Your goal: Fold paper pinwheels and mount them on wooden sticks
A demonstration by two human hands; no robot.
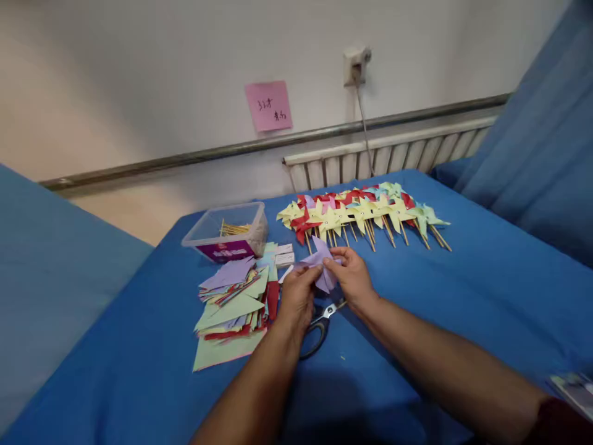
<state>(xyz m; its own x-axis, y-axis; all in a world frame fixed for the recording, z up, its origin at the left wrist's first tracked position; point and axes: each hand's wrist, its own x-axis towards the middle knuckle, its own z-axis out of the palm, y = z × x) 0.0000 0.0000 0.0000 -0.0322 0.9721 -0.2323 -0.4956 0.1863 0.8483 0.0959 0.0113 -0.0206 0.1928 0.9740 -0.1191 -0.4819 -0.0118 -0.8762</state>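
A purple paper pinwheel [319,252] is held between my two hands over the middle of the blue-covered table. My left hand [299,293] pinches it from the left, thumb near its centre. From the right, my right hand [351,275] grips it with thumb and fingers closed. The fingertips hide part of the paper's middle, so I cannot tell how it is fastened there. Below my hands lie scissors [319,329] with dark handles, their blades partly covered. Two small white boxes [284,259] sit just left of the pinwheel.
Stacked coloured paper sheets [231,306] lie to the left. Behind them a clear plastic box [221,221] holds thin sticks [235,228]. Several finished pinwheels [364,210] on sticks line the back of the table, before a radiator [393,154]. A blue curtain [532,142] hangs right.
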